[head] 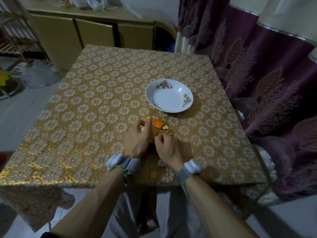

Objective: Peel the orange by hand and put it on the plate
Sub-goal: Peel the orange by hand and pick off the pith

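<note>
- Against the far wall, a low beige cabinet (96, 35) stands with one door slightly ajar, a wooden rack (13, 35) to its left and a clear plastic bag (39, 76) on the floor below.
- Along the right side hangs a purple curtain (257, 66) with a leaf pattern, close against the table's right edge.
- At the centre is the table (85, 117), covered by a gold cloth with white flower shapes.
- Right of centre on the table sits a white plate (167, 98) with pink flowers on its rim. It holds nothing and lies just beyond the hands, apart from them.
- Both hands block most of the fruit from the head camera, so only a strip shows between them.
- The left hand (137, 140) wraps its curled fingers around the orange (154, 133), with the thumb raised at the top.
- The right hand (169, 148) has its fingers curled in against the fruit's right side. Its fingertips are hidden.
- Each wrist wears a grey band with a white unit: left band (120, 163), right band (192, 166).
- The orange is held just above the cloth, near the table's middle and nearer than the plate.
- Its visible flesh is pale and already bare, while a bright flap of peel (158, 124) curls off its far top, with yellowish pith scraps at the right.
</note>
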`<action>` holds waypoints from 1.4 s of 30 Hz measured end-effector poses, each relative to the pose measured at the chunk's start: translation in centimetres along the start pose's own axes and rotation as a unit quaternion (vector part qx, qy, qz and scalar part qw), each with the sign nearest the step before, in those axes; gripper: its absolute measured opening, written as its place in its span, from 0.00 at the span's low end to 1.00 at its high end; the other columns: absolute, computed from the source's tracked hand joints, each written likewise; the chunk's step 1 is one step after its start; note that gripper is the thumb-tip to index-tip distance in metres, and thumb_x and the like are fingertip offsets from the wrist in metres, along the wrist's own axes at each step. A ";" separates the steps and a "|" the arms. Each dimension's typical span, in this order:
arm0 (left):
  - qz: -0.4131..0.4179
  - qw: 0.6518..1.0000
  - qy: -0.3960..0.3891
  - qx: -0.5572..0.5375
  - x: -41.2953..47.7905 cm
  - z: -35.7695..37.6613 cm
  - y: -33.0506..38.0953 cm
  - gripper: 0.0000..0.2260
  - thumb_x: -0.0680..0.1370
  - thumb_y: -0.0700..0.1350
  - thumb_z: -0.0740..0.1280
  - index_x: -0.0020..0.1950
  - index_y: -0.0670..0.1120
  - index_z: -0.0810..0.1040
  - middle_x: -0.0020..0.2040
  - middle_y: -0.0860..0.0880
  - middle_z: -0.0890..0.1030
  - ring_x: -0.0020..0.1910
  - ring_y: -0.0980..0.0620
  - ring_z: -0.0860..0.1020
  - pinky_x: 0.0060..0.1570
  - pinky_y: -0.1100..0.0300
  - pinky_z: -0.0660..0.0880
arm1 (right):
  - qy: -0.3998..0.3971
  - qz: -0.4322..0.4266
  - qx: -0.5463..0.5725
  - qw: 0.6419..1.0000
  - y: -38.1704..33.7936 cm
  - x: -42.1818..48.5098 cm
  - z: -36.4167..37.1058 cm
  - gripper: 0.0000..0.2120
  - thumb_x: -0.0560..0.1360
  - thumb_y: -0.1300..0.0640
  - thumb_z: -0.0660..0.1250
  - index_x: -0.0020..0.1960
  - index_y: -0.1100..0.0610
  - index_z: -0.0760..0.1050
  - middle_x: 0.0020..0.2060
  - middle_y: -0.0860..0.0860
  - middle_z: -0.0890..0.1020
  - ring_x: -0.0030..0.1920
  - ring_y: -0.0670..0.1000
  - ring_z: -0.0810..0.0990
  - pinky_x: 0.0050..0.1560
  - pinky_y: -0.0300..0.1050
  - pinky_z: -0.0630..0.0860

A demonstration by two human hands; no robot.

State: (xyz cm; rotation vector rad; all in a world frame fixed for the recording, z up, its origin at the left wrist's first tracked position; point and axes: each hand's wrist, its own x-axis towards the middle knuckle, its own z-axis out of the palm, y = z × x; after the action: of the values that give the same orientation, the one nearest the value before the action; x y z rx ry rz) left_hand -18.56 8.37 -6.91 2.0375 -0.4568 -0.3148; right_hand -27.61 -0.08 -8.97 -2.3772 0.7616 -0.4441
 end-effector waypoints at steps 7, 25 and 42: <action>-0.014 0.999 -0.030 -0.027 0.5 -0.4 -0.1 0.19 0.79 0.67 0.54 0.50 0.55 0.76 0.50 0.48 0.80 0.49 0.46 0.78 0.57 0.48 0.74 | 0.012 -0.012 0.070 0.997 -0.1 -0.4 -0.2 0.23 0.80 0.42 0.50 0.33 0.52 0.71 0.25 0.46 0.72 0.28 0.45 0.72 0.28 0.42 0.63; -0.006 0.999 -0.052 0.004 0.8 -0.5 -0.3 0.20 0.80 0.66 0.55 0.48 0.53 0.78 0.47 0.49 0.80 0.46 0.47 0.77 0.54 0.47 0.75 | -0.022 -0.018 0.070 0.997 0.6 -0.2 -0.4 0.19 0.81 0.56 0.57 0.31 0.52 0.66 0.24 0.50 0.74 0.25 0.47 0.71 0.26 0.41 0.61; -0.027 0.998 -0.058 -0.001 0.1 -1.1 0.4 0.19 0.79 0.67 0.53 0.51 0.56 0.74 0.52 0.48 0.78 0.51 0.46 0.77 0.59 0.45 0.73 | 0.063 -0.094 0.001 0.994 0.7 -0.6 0.7 0.14 0.80 0.52 0.51 0.36 0.49 0.63 0.25 0.42 0.64 0.26 0.45 0.64 0.36 0.42 0.58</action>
State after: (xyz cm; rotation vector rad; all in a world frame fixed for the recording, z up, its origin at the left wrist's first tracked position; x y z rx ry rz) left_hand -18.10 8.94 -6.02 2.0384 -0.4729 -0.4679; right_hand -28.05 0.20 -10.03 -2.4482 0.5929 -0.6784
